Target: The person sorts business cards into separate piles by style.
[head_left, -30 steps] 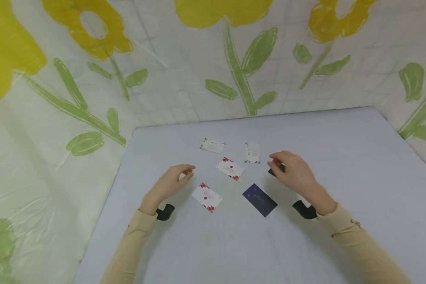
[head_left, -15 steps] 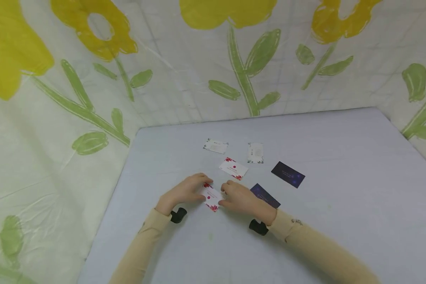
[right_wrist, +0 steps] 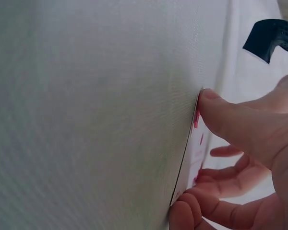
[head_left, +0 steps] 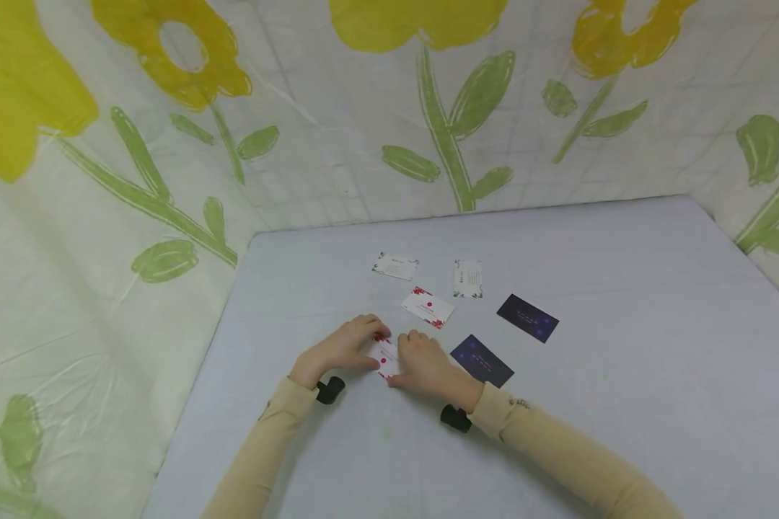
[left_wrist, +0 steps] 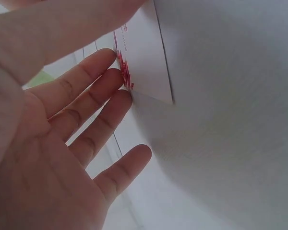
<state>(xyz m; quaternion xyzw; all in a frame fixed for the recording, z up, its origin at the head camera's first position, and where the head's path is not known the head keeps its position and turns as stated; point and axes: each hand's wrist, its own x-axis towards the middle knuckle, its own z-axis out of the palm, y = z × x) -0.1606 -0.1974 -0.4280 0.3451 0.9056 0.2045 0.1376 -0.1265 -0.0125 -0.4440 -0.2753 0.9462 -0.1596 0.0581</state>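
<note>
A white business card with red floral corners [head_left: 384,358] lies at or just above the tabletop between both hands. My left hand [head_left: 340,349] holds it from the left, its thumb at one edge and fairly straight fingertips at the other, touching the red-printed end [left_wrist: 124,69] in the left wrist view. From the right, my right hand [head_left: 428,367] pinches the card by its edge, thumb at one corner and curled fingers [right_wrist: 182,208] at the other. The hands cover parts of the card. Whether it is lifted, I cannot tell.
Beyond the hands lies another red-and-white card [head_left: 428,308]. Two dark blue cards [head_left: 482,360] [head_left: 528,318] lie to the right, one close to my right wrist. Two white cards with leafy corners [head_left: 396,267] [head_left: 469,279] are farther back. A flower-printed curtain [head_left: 337,166] borders the table.
My right hand has come left from beside the far dark card to the red-and-white card, uncovering the dark one. My left hand has moved right onto the same card.
</note>
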